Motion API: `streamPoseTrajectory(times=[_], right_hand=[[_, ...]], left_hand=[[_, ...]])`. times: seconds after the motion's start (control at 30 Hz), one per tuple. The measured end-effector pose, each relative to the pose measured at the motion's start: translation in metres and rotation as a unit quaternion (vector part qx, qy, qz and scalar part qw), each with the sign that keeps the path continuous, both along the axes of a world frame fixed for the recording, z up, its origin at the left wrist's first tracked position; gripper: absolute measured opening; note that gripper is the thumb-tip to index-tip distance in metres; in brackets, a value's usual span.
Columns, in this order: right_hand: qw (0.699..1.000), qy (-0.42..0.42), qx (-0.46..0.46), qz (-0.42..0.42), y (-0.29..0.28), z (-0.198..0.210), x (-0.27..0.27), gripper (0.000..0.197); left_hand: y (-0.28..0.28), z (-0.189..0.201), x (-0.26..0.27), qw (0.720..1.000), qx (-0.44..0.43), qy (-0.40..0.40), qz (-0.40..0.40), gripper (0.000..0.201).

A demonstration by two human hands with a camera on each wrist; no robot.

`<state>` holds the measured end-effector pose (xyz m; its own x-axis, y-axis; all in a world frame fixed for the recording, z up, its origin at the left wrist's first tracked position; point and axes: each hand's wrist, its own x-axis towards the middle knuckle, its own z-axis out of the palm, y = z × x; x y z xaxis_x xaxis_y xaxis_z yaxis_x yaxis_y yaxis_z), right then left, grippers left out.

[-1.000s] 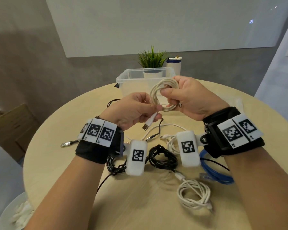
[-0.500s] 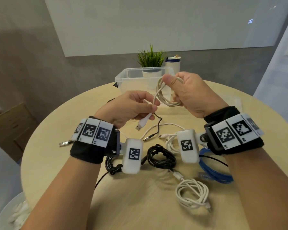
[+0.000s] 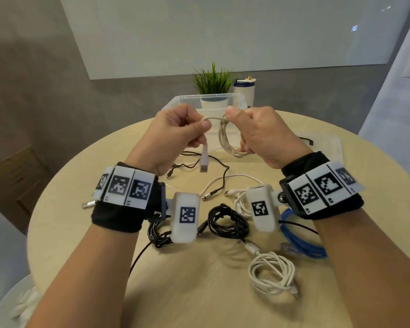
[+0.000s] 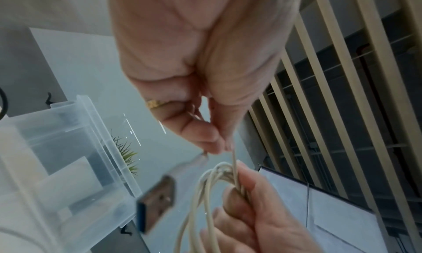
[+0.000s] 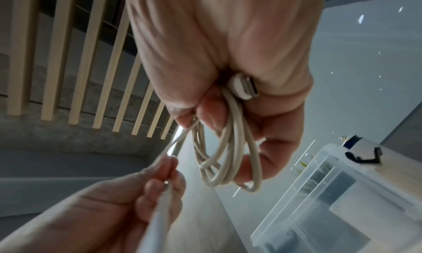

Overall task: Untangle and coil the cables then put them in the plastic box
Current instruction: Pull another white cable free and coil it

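Observation:
My right hand (image 3: 251,129) grips a coiled beige cable (image 3: 225,138) held up above the round table (image 3: 199,292); several loops hang below its fingers (image 5: 228,148). A small plug (image 5: 244,88) sticks out of that palm. My left hand (image 3: 187,129) pinches the cable's free end, and its USB plug (image 3: 204,160) dangles below. A short taut stretch of cable runs between the two hands. The clear plastic box (image 3: 213,102) stands just behind them, with no cable showing in it.
Loose on the table lie black cable bundles (image 3: 227,223), a white coil (image 3: 272,273), a blue cable (image 3: 301,242) and thin black and white leads (image 3: 213,176). A potted plant (image 3: 212,84) and a bottle (image 3: 244,89) stand behind the box. A clear lid (image 3: 327,147) lies right.
Both hands rose and moved back toward the box. The left hand lifted the free end up level with the right thumb, so the USB plug now hangs straight down.

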<state>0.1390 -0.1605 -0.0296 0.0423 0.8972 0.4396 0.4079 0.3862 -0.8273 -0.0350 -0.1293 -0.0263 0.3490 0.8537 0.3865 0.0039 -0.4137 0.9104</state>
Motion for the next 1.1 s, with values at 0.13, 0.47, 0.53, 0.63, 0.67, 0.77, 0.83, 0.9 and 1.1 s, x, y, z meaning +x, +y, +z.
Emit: streamPoseTrajectory(times=[0.13, 0.47, 0.53, 0.63, 0.67, 0.77, 0.83, 0.9, 1.1], right_hand=[[0.994, 0.076, -0.034, 0.068, -0.005, 0.004, -0.005, 0.034], [0.992, 0.059, -0.044, 0.105, -0.002, -0.003, -0.006, 0.020], [0.993, 0.042, -0.049, 0.097, -0.001, -0.003, -0.005, 0.018], [0.994, 0.039, -0.051, 0.091, -0.001, -0.004, -0.003, 0.019], [0.995, 0.034, -0.046, 0.085, 0.000, -0.004, -0.003, 0.019], [0.998, 0.001, -0.026, 0.061, 0.000, -0.005, -0.001, 0.019], [0.998, -0.003, -0.022, 0.056, 0.002, -0.006, 0.001, 0.018], [0.998, 0.012, -0.033, 0.055, 0.002, -0.005, 0.003, 0.017], [0.983, 0.101, -0.095, 0.117, 0.000, -0.004, 0.002, 0.015]], left_hand=[[0.004, -0.003, 0.002, 0.995, 0.042, 0.014, 0.092, 0.014], [0.010, -0.003, -0.009, 0.959, 0.019, 0.179, 0.217, 0.019], [0.009, -0.003, -0.011, 0.953, 0.010, 0.216, 0.212, 0.017], [0.007, -0.002, -0.013, 0.947, 0.000, 0.250, 0.201, 0.014], [0.008, -0.002, -0.013, 0.947, -0.002, 0.253, 0.199, 0.015], [0.008, -0.001, -0.015, 0.946, 0.001, 0.255, 0.201, 0.016], [0.008, -0.001, -0.016, 0.944, 0.008, 0.265, 0.199, 0.017], [0.010, -0.002, -0.015, 0.946, 0.011, 0.257, 0.196, 0.019], [0.012, -0.003, -0.009, 0.978, -0.019, 0.106, 0.176, 0.017]])
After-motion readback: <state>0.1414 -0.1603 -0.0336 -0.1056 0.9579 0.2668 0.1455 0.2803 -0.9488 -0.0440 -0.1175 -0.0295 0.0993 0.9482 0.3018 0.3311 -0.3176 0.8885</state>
